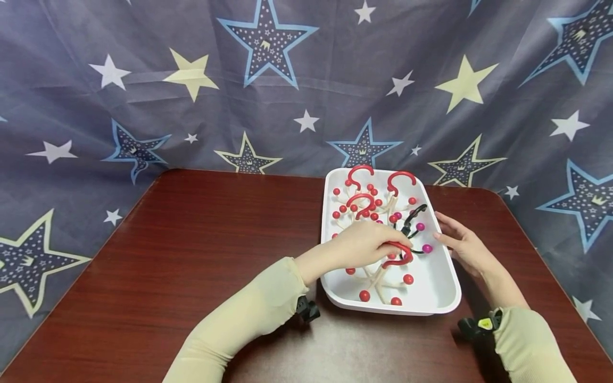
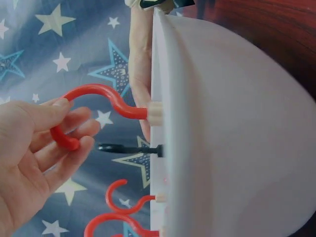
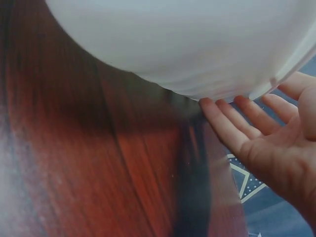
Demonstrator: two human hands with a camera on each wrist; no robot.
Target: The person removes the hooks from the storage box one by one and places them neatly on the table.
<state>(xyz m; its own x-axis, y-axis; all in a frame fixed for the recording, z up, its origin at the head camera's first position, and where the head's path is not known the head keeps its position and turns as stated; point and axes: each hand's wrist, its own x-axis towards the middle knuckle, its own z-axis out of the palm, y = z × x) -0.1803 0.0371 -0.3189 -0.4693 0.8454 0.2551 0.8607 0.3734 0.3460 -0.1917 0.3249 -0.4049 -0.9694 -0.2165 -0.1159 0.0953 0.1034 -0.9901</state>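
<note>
L hand (image 1: 359, 246) grasps the red hook (image 2: 116, 101) of a massager (image 1: 380, 276), thumb opposed to fingers. Its pale prongs (image 1: 380, 292) w/ red beads (image 1: 408, 279) spread in the near half of the tray (image 1: 433, 290); whether they touch the tray floor can't be told. R hand (image 1: 471, 255) holds the tray's R side, thumb at the rim, fingertips (image 3: 205, 103) on the outer wall. Just beyond the hook: a black massager (image 1: 406, 230) w/ magenta beads (image 1: 427, 248). Toward the far end: three other red massagers (image 1: 402, 174), prongs crowded. Tray is on the desk (image 1: 230, 234), R of ctr.; star cloth (image 1: 316, 96) hangs behind. Handling (judged): grip hook firmly, w/o twisting; move it approx. vertically so prongs don't snag the black one's or bend, esp. vs. the wall; R hand should brace the tray against sliding or tipping.
</note>
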